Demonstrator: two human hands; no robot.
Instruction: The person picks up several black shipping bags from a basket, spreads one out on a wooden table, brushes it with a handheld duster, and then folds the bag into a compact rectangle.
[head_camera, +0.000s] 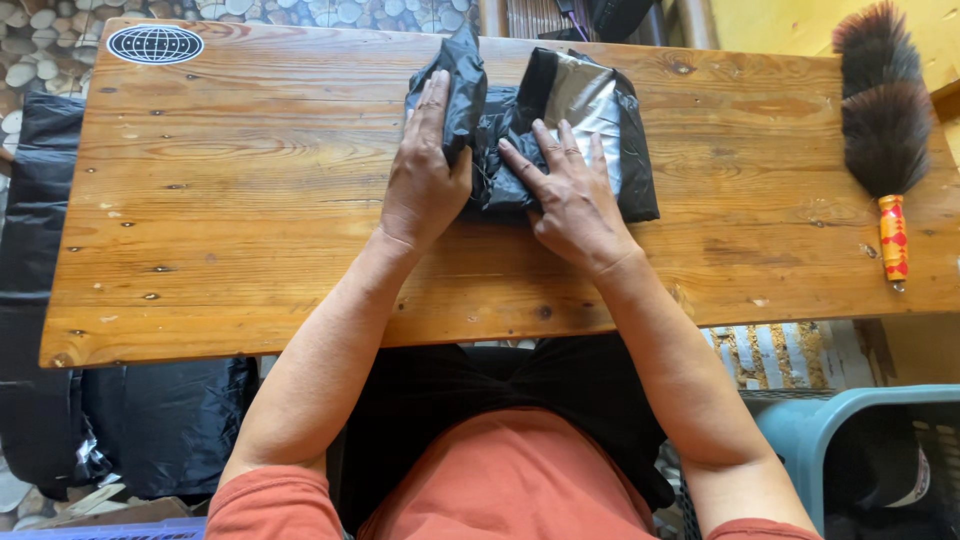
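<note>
A black plastic bag (600, 120), folded into a thick bundle, lies on the wooden table (250, 200) near its far middle. My left hand (425, 175) grips the bundle's left flap, thumb tucked under the raised fold. My right hand (570, 195) lies flat on the bundle's middle with its fingers spread, pressing it down. The bag's right half shows a shiny grey sheen.
A dark feather duster (885, 120) with an orange-and-red handle lies at the table's right end. Black plastic sheeting (40, 330) hangs off the left side. A light blue basket (860, 440) stands at lower right. A round globe sticker (155, 44) marks the far left corner.
</note>
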